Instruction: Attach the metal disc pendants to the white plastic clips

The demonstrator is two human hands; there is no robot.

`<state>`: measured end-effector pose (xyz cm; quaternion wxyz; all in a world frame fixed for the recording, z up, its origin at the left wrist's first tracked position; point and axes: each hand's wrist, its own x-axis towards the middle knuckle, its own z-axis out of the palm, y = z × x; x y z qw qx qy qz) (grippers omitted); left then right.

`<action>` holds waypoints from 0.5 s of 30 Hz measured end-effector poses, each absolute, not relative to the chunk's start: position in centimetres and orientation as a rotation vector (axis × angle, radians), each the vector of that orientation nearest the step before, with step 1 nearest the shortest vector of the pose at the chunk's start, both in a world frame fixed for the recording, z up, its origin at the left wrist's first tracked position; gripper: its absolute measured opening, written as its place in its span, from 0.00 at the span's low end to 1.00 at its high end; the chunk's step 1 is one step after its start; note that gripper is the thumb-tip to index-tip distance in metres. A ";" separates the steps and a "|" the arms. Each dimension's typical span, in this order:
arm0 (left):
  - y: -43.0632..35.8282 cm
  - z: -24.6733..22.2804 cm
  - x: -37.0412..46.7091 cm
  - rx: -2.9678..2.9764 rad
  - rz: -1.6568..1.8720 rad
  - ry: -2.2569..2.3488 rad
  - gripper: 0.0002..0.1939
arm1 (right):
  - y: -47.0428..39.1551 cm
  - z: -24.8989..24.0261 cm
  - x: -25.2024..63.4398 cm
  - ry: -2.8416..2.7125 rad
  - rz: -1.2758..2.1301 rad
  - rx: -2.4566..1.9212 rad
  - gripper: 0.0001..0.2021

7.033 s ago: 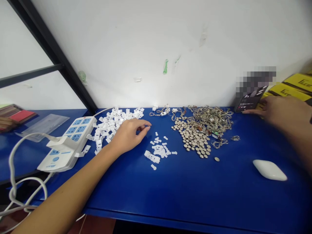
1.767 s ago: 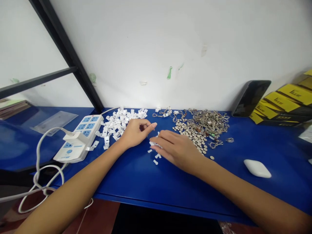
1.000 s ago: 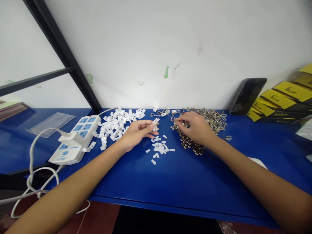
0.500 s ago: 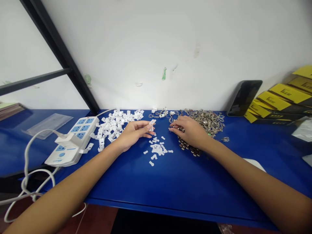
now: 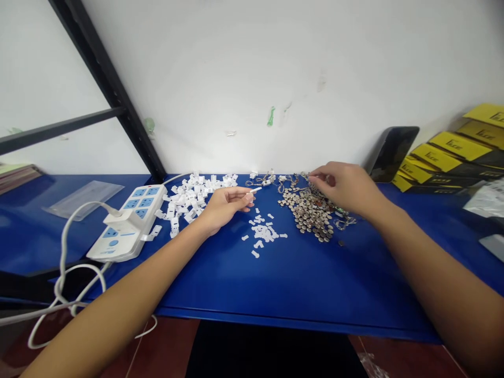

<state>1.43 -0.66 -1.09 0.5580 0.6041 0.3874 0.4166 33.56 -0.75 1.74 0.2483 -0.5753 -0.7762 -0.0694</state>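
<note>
My left hand (image 5: 230, 206) pinches a small white plastic piece (image 5: 255, 190) between thumb and fingers, above the blue table. Just below and to its right lie loose white tabs (image 5: 264, 232), each narrow with a rounded end. To its left spreads a heap of white plastic clips (image 5: 189, 193). My right hand (image 5: 342, 184) is over the back of the metal pile, thumb and fingertips brought together beside some thin metal loops (image 5: 297, 181). Whatever they pinch is too small to make out. Round, coin-like silver discs (image 5: 313, 212) lie in front of that hand.
A white power strip (image 5: 128, 226) with a plugged-in adapter and trailing white cable lies at the left. Behind my right hand a black phone (image 5: 394, 153) leans on the wall, beside stacked yellow-and-black boxes (image 5: 452, 152). A clear plastic sleeve (image 5: 84, 199) lies far left.
My right hand has moved right and back, from the discs to the metal loops, uncovering the discs. My left hand still holds the white piece, now turned flatter. The view has shifted slightly.
</note>
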 end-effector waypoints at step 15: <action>-0.6 -0.8 1.1 1.468 0.976 0.945 0.19 | -2.5 3.2 35.4 -2.321 0.304 -1.825 0.18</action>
